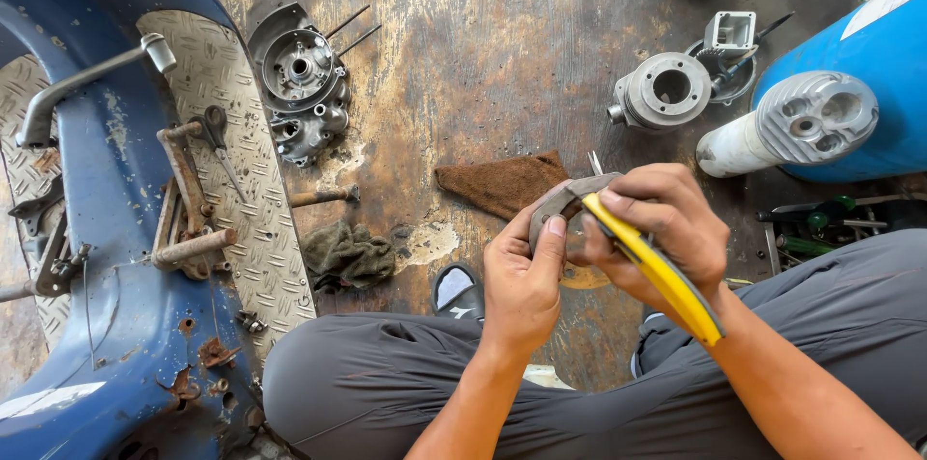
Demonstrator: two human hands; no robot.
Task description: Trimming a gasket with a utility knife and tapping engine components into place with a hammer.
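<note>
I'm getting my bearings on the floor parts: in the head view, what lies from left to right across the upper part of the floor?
Blue scooter body → round engine casing → brown cloth → grey cylinder barrel → finned cylinder head → blue drum.

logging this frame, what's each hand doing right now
Left hand: closed on a curved grey metal part.
Right hand: closed on a yellow-handled tool, pressed against the same part.

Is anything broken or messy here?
Yes. The blue scooter body on the left is rusty with chipped paint, and engine parts lie taken apart on the stained floor. A crumpled rag sits nearby.
</note>
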